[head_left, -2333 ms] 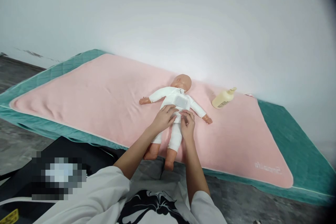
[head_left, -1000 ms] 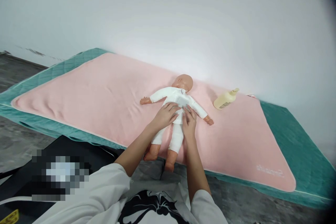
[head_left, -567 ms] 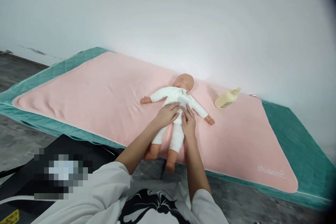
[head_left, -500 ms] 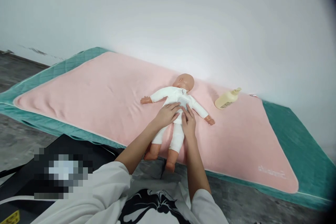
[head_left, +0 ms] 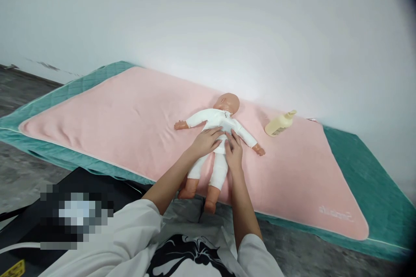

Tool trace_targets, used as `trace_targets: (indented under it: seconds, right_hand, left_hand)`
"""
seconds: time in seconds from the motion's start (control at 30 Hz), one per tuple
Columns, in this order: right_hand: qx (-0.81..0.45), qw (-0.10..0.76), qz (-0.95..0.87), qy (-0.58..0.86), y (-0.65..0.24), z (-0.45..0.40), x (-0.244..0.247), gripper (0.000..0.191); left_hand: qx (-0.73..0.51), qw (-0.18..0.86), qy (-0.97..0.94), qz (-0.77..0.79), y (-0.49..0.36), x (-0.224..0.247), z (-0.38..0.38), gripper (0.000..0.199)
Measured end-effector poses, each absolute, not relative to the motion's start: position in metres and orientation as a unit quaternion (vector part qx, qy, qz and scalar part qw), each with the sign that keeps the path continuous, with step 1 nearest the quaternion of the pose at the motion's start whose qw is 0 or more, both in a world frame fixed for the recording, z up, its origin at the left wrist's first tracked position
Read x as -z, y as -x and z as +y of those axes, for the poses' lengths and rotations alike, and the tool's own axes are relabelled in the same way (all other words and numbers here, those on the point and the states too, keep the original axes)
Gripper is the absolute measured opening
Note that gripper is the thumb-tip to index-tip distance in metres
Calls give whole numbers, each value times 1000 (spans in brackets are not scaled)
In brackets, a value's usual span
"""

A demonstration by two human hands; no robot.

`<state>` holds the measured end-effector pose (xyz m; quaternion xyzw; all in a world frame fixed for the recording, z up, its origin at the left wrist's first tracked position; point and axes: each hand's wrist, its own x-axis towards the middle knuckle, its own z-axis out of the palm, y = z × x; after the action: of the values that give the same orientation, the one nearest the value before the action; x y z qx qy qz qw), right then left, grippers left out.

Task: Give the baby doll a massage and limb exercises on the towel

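A baby doll (head_left: 214, 117) in white clothes lies on its back with arms spread and its head away from me. My left hand (head_left: 206, 140) rests on the doll's belly from the left, fingers stretched out and lying over the cloth. From the right, my right hand (head_left: 234, 147) lies against the same belly, its fingers apart and slightly bent. The fingertips of both hands nearly meet at the lower edge of a pale grey patch (head_left: 226, 126) on the doll's chest. Part of the belly is hidden under my hands.
A pink mat (head_left: 136, 117) covers most of a green padded bed (head_left: 373, 173) against a white wall (head_left: 208, 26). A cream pump bottle (head_left: 279, 124) lies tilted to the doll's right in view. At lower left is a black surface (head_left: 94, 186) with a blurred-out item.
Both hands stay at almost the same place on the doll's belly. The whole view has shifted very slightly; the doll and the bottle have not visibly moved on the mat.
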<state>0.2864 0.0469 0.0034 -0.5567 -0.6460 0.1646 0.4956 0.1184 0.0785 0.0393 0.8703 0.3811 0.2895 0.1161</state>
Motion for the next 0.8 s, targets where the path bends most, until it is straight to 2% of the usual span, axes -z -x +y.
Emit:
trace_targets:
  seconds: [0.2, 0.8]
  right_hand:
    - [-182, 522, -630, 545, -286, 56, -11, 42]
    - [-185, 459, -652, 574, -283, 65, -8, 50]
  left_hand:
    - [-300, 112, -872, 371, -124, -46, 86, 37]
    - [-276, 133, -863, 401, -133, -43, 95, 37]
